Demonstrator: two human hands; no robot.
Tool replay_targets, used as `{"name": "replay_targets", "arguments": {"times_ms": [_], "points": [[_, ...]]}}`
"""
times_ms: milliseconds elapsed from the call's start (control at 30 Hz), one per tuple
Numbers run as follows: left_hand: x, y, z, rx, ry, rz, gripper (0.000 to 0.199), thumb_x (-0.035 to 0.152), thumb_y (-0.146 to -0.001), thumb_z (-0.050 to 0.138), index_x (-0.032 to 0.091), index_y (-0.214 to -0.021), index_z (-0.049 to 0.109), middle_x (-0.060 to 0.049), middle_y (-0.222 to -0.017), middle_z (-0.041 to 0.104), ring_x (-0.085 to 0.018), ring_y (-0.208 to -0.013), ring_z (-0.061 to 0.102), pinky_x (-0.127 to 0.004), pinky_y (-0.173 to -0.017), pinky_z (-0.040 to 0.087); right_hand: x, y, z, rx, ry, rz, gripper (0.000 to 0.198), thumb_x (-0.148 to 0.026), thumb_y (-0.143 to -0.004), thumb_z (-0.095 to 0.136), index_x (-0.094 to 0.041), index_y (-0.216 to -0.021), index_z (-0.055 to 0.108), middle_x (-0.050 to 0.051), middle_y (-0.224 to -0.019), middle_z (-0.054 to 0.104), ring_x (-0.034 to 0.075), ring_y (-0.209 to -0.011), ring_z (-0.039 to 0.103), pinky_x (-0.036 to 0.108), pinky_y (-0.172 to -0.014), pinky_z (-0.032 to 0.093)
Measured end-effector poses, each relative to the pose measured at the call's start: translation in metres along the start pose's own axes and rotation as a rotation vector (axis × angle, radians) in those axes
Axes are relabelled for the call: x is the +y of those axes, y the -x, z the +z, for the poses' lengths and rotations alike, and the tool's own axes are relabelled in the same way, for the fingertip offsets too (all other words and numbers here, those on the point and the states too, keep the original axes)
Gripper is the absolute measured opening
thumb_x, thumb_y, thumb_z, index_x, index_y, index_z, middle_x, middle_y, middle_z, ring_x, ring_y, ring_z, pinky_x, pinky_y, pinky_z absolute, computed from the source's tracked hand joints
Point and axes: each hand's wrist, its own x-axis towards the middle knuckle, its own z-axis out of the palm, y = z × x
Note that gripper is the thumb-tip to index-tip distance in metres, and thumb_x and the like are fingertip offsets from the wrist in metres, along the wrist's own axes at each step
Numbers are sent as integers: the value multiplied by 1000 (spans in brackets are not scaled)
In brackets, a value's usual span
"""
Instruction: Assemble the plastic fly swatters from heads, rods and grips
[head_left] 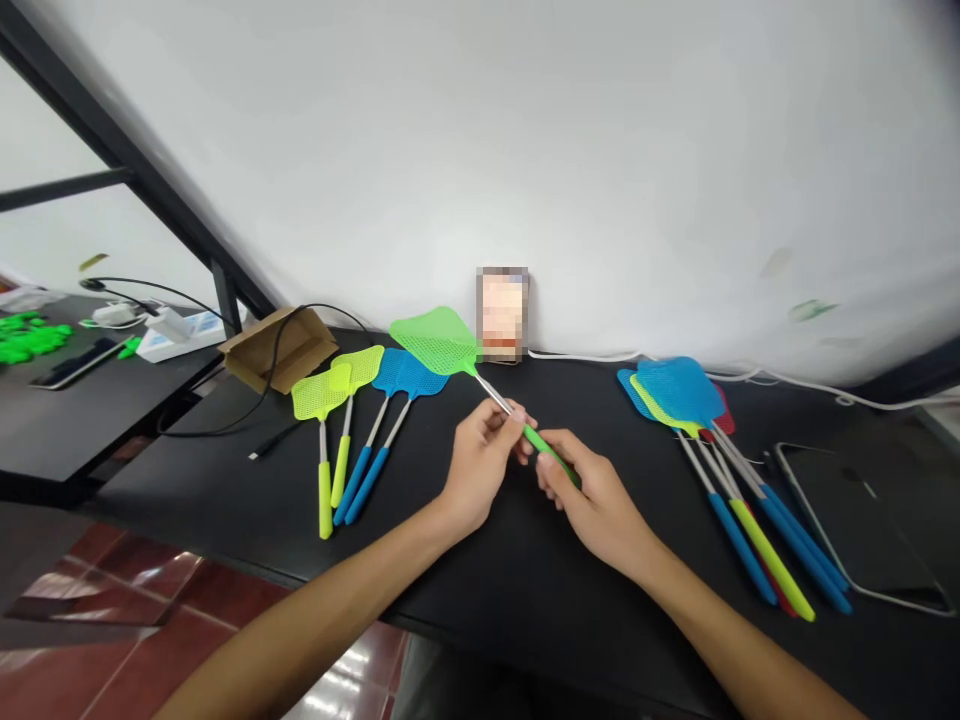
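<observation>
A green fly swatter [435,338] is held above the middle of the black table, its mesh head pointing up and to the left. My left hand [484,455] pinches its silver shaft close to where the green grip begins. Around the green grip, my right hand [581,480] is closed. To the left lie two yellow fly swatters [321,398] and two blue fly swatters [426,380] side by side. At the right rests an overlapping pile of fly swatters [679,395] in blue, yellow and red.
An open cardboard box [281,350] with a black cable stands at the back left. A phone-like upright object [502,312], blurred out, leans on the wall. A tablet-like dark device [862,525] lies at the right. White cable [787,380] runs along the wall.
</observation>
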Motion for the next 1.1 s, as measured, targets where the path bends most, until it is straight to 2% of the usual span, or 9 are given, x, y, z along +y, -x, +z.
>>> {"name": "replay_targets", "arguments": {"times_ms": [133, 267, 400, 600, 733, 833, 900, 1000, 1100], "points": [[-10, -17, -7, -180, 165, -136, 28, 38, -98, 66, 14, -113, 66, -8, -101, 71, -6, -57, 49, -23, -58, 39, 8, -5, -5, 9, -300, 198, 39, -56, -103, 50, -20, -105, 64, -6, -66, 35, 10, -54, 31, 26, -49, 30], [-9, -22, -20, -324, 219, -159, 25, 34, -98, 68, 14, -113, 68, -12, -109, 73, -7, -61, 49, -25, -60, 37, 4, -4, -5, -22, -640, 373, 42, -58, -102, 53, -18, -95, 64, -8, -65, 27, 9, -53, 23, 24, -47, 27], [-3, -18, -23, -287, 232, -123, 17, 31, -96, 72, 15, -101, 69, -9, -99, 74, -7, -62, 50, -24, -60, 36, -4, 2, 0, -115, -756, 413, 40, -55, -103, 53, -17, -95, 64, -8, -62, 29, 8, -51, 24, 24, -48, 28], [0, -12, -20, -175, 179, -49, 16, 30, -94, 74, 15, -96, 70, -6, -88, 75, -8, -62, 54, -23, -61, 41, 0, 3, 3, -135, -697, 362, 37, -53, -106, 48, -19, -100, 62, -8, -60, 32, 9, -51, 27, 25, -48, 29], [1, -9, -17, -120, 172, -31, 14, 29, -92, 76, 15, -96, 72, -6, -84, 75, -8, -63, 56, -22, -62, 45, -2, 4, 3, -101, -500, 297, 39, -54, -106, 45, -20, -105, 63, -8, -61, 30, 10, -51, 28, 26, -49, 29], [8, -19, -25, -15, 209, 8, 15, 28, -90, 79, 15, -95, 73, -4, -83, 73, -7, -62, 56, -19, -62, 46, -5, 6, 1, -22, -155, 167, 33, -49, -106, 48, -21, -108, 66, -6, -63, 37, 10, -53, 32, 27, -50, 28], [18, -32, -37, 117, 272, 100, 16, 27, -87, 82, 15, -90, 73, -2, -82, 70, -5, -64, 55, -16, -63, 47, -3, 6, -2, 77, 115, 40, 25, -42, -105, 53, -22, -108, 67, -5, -65, 46, 10, -53, 37, 28, -51, 28], [32, -50, -53, 303, 316, 329, 18, 27, -84, 84, 15, -88, 72, -1, -82, 66, -6, -71, 57, -15, -64, 47, 8, 2, -10, 275, 486, -139, 15, -32, -102, 57, -22, -107, 66, -3, -73, 60, 11, -55, 48, 28, -55, 34], [34, -50, -54, 334, 214, 427, 19, 27, -89, 79, 18, -104, 72, 0, -76, 65, -10, -72, 60, -18, -61, 46, 23, -6, -22, 396, 859, -208, 12, -28, -100, 56, -20, -100, 66, 2, -82, 67, 17, -71, 61, 31, -64, 39]]}}
